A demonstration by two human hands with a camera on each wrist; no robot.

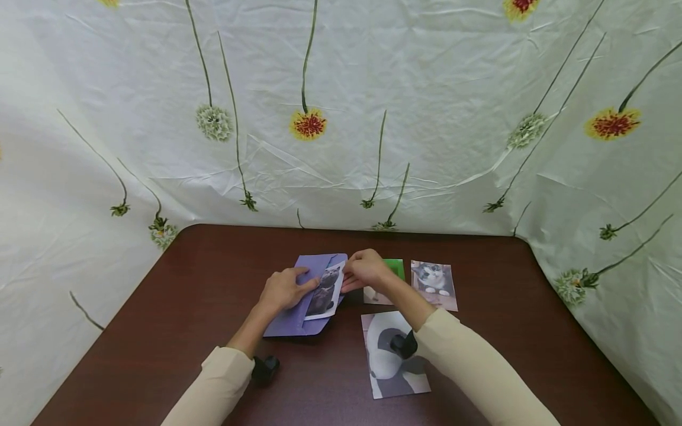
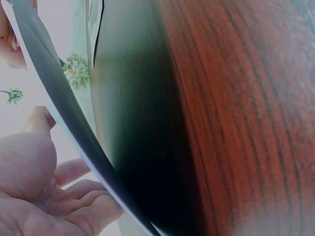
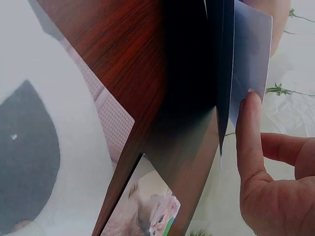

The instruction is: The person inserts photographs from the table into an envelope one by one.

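Note:
A purple envelope [image 1: 286, 319] lies under my left hand [image 1: 282, 290], which grips it with the thumb stretched toward its opening. In the left wrist view the envelope [image 2: 74, 123] appears edge-on, tilted up over the table. A cat photo [image 1: 324, 293] with a white border sits partly inside the envelope. My right hand [image 1: 367, 269] pinches this photo by its upper right edge. In the right wrist view a finger lies along the plain pale face of the photo [image 3: 253, 54], and my right thumb is mostly hidden.
Right of the envelope are a partly covered picture with green [image 1: 395, 266] and another cat photo [image 1: 433, 281]. A larger grey-and-white picture [image 1: 391, 361] lies nearer me, under my right wrist. The dark wooden table [image 1: 186, 331] meets a flowered cloth [image 1: 341, 148] behind.

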